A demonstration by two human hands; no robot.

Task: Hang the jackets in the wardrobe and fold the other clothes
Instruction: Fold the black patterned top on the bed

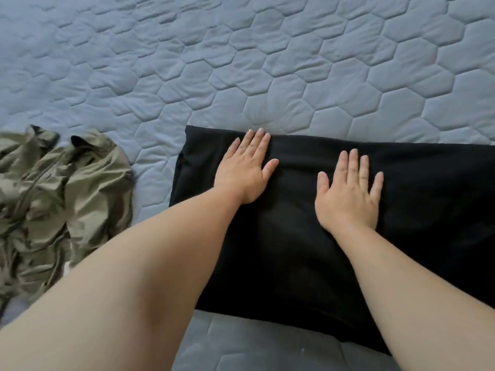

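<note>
You have only the bed in view, covered by a pale blue-grey quilt stitched in hexagons. Its padded cells run on well beyond both grips to the far edge of the view. They also spread out left of your left grip and right of your right grip. The cloth puckers lightly along the seams. On your side of the grips, low in the view, the same quilting shows in a darker, shaded tone.

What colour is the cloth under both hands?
The cloth is plain black; the head view shows it.
</note>
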